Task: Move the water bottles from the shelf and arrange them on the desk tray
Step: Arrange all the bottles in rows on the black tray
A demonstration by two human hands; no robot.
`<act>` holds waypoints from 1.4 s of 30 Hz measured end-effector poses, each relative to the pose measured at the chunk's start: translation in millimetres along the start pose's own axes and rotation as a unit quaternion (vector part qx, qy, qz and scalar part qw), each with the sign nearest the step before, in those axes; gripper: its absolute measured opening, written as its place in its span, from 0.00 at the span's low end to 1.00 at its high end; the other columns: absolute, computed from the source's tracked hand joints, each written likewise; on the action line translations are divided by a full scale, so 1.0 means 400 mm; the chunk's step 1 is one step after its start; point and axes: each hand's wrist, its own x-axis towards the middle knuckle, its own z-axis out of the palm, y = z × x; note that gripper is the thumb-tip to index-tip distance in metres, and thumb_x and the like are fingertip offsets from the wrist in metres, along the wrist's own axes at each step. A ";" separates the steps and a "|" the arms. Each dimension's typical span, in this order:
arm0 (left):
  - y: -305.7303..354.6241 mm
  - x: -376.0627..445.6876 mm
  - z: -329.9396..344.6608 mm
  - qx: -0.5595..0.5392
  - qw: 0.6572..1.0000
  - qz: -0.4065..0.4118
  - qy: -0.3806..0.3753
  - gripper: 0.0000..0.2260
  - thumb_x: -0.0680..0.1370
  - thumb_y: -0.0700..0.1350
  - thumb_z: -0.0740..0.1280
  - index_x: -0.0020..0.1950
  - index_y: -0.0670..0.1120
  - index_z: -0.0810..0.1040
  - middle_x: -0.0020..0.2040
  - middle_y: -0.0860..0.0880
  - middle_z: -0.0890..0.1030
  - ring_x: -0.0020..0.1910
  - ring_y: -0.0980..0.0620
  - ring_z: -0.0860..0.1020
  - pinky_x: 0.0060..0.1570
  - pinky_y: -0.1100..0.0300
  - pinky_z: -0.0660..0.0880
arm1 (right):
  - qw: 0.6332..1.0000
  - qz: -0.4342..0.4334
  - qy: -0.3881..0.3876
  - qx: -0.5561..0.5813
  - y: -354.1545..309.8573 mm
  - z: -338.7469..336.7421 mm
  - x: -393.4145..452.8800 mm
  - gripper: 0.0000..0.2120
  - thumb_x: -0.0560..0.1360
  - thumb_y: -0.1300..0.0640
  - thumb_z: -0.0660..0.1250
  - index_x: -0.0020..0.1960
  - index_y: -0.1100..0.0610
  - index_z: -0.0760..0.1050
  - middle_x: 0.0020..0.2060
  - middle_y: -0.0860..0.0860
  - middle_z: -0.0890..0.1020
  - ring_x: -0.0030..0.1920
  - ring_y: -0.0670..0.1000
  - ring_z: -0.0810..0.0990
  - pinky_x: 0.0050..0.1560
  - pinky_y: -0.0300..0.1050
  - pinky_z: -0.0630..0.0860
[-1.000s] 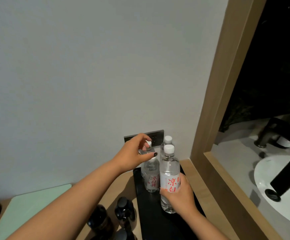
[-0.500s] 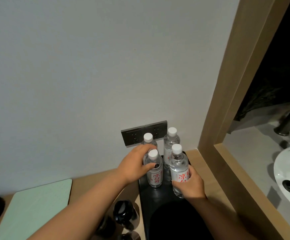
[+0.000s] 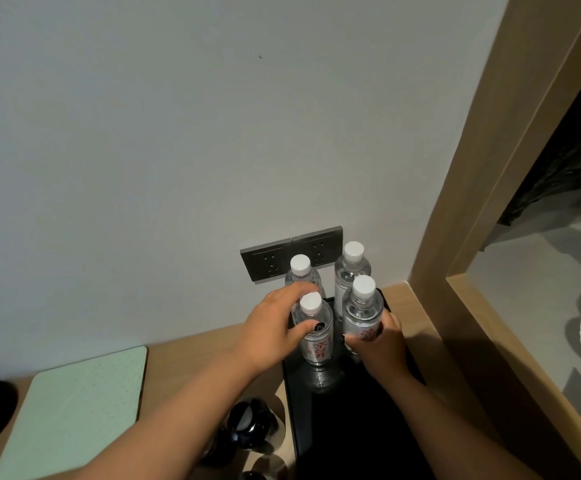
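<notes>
Four water bottles stand upright, caps up, in a square at the far end of the black tray (image 3: 358,420) on the table (image 3: 192,348), low in the frame's centre. The left hand (image 3: 268,332) grips the front left bottle (image 3: 315,336); the right hand (image 3: 380,344) grips the front right bottle (image 3: 361,311). Behind them stand the back left bottle (image 3: 301,273) and the back right bottle (image 3: 351,268).

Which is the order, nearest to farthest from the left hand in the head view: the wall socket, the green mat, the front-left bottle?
1. Front-left bottle: gripped by the left hand, on the tray.
2. Wall socket: on the wall, just behind and above the hand.
3. Green mat: far left on the desk.
</notes>
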 end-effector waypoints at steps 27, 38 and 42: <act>0.021 -0.031 0.019 -0.017 0.999 -0.031 0.029 0.24 0.75 0.46 0.69 0.69 0.58 0.66 0.67 0.56 0.71 0.66 0.56 0.68 0.65 0.53 0.70 | 0.997 0.009 -0.039 -0.068 -0.013 -0.022 0.004 0.35 0.62 0.62 0.79 0.64 0.63 0.67 0.62 0.60 0.71 0.61 0.59 0.74 0.63 0.46 0.68; 0.048 -0.072 -0.076 -0.118 0.983 -0.135 -0.031 0.22 0.72 0.40 0.72 0.63 0.54 0.70 0.59 0.55 0.74 0.60 0.55 0.72 0.58 0.60 0.72 | 0.989 0.059 -0.059 -0.120 0.011 -0.075 -0.138 0.45 0.67 0.60 0.76 0.75 0.63 0.53 0.71 0.61 0.61 0.71 0.59 0.63 0.71 0.47 0.59; 0.017 -0.167 -0.084 -0.130 0.976 -0.167 -0.056 0.18 0.73 0.39 0.71 0.58 0.54 0.72 0.54 0.53 0.77 0.58 0.53 0.76 0.61 0.56 0.74 | 0.983 0.068 -0.078 -0.153 0.019 -0.097 -0.215 0.36 0.72 0.57 0.71 0.74 0.62 0.57 0.71 0.58 0.60 0.70 0.56 0.66 0.71 0.45 0.60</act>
